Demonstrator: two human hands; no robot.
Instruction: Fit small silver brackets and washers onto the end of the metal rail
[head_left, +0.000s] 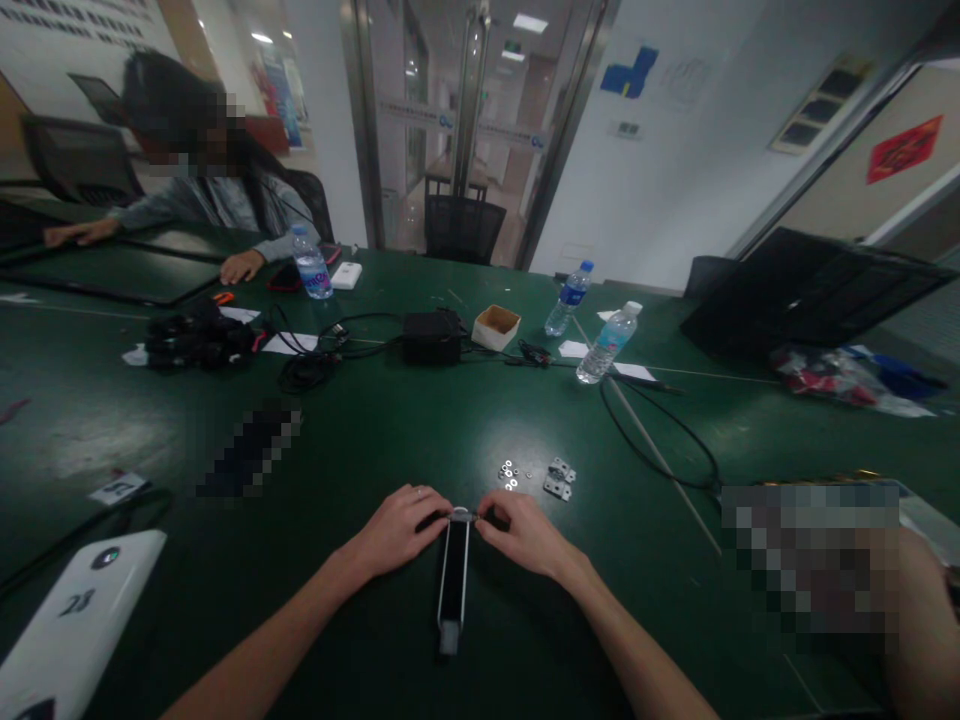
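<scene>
Small metal piece (463, 516) is pinched at its two ends: one by left hand (406, 524), the other by right hand (521, 530), thumb and fingertips together on it; exact contact is too small to make out. Piece is set crosswise at the far end of the black bar (453, 580), which is laid flat on the green table (375, 430), pointing away from the body. Grey block (449, 637) at the near end is touched by neither hand. Judgement: piece should be kept square to the bar and both ends loaded evenly; no other support for the bar is seen, so a one-sided push could swivel it. Forearms are best rested for steadiness. Loose washers (508, 473) are scattered just beyond the right hand, metal brackets (559, 479) beside them; both should be kept clear of the knuckles. Farther out, a paper box (496, 328), black box (433, 336) and clear bottle (609, 343) are seen.
</scene>
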